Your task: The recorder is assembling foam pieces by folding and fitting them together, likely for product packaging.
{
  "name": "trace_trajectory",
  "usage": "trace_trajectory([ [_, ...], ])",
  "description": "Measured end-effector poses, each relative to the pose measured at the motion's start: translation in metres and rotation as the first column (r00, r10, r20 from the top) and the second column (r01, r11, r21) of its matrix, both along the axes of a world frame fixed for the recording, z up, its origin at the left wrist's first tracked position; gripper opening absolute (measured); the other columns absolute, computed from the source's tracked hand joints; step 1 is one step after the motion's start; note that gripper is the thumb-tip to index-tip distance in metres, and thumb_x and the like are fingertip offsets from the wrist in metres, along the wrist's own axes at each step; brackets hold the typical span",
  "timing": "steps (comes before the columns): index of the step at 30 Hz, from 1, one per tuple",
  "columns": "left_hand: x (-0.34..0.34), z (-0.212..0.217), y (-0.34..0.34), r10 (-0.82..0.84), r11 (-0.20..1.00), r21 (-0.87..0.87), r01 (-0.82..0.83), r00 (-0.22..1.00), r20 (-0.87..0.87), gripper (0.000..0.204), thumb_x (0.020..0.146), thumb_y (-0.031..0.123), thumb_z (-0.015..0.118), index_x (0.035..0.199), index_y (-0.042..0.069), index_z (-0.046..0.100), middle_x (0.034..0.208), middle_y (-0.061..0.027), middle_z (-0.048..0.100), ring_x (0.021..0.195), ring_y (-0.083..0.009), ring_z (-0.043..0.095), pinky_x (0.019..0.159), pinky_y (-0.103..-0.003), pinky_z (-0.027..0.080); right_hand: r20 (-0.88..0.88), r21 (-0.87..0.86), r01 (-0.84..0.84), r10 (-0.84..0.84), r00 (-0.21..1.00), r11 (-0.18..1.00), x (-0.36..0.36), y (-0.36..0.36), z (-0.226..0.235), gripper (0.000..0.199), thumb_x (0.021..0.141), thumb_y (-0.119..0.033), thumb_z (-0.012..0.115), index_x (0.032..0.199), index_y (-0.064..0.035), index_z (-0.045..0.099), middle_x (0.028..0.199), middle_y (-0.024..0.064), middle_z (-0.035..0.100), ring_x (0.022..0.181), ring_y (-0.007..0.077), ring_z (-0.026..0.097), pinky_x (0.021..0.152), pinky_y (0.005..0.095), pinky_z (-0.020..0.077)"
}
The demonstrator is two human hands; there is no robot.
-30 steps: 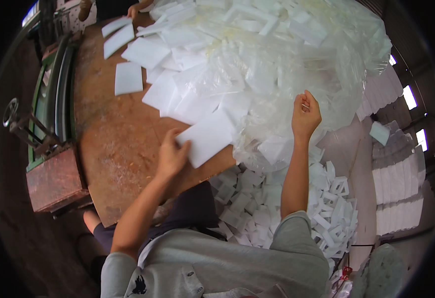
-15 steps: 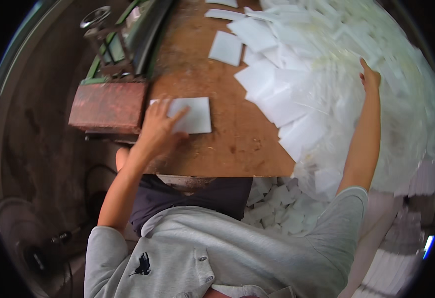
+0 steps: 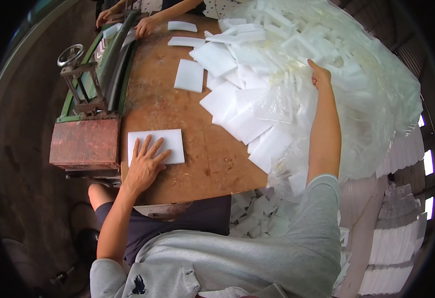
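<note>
So, white sheet [image 3: 174, 141] is lying flat on the desk's [image 3: 197, 169] near left, long axis running left–right. Probably light, foamy, slightly soft, easily dented; best pinching opposite edges. Left hand [image 3: 145, 169] is resting on top, fingers spread, not gripping; right hand [image 3: 321, 75] is hovering half-curled by plastic film [image 3: 361, 119], can't tell whether it's holding any.

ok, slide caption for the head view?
Left hand spread on a white sheet; right hand at the heap of white pieces partly under clear plastic.
</note>
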State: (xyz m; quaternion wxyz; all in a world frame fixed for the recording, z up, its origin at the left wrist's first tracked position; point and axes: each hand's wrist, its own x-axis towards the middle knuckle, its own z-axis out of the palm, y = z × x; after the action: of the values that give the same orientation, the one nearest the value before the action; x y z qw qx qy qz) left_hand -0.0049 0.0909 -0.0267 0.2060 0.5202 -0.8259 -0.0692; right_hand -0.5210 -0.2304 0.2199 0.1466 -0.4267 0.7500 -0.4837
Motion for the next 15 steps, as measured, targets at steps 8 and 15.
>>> trace_trajectory([
  [8,-0.001,0.002,-0.001,0.026,0.998,-0.058,-0.027,1.0,-0.014,0.048,0.086,0.025,0.071,0.133,0.022,0.063,0.15,-0.0076,0.048,0.145,-0.0361,0.032,0.122,-0.056,0.015,0.229,0.04,0.02,-0.029,0.973,0.999,-0.005,-0.004,0.012,0.054,0.071,-0.041,0.09,0.058,-0.0047,0.051,0.052,0.0037,0.049,0.039,0.0144,0.042,0.038,0.0286,0.0352],
  [15,-0.001,-0.002,0.006,0.031,0.998,-0.046,-0.032,0.999,-0.012,0.048,0.087,0.027,0.07,0.134,0.024,0.062,0.152,-0.0069,0.046,0.146,-0.035,0.032,0.122,-0.055,0.015,-0.035,-0.033,0.106,-0.107,0.994,0.994,0.017,0.004,-0.011,0.053,0.07,-0.042,0.09,0.072,0.003,0.062,0.056,0.0053,0.055,0.043,0.0177,0.047,0.045,0.0323,0.0442],
])
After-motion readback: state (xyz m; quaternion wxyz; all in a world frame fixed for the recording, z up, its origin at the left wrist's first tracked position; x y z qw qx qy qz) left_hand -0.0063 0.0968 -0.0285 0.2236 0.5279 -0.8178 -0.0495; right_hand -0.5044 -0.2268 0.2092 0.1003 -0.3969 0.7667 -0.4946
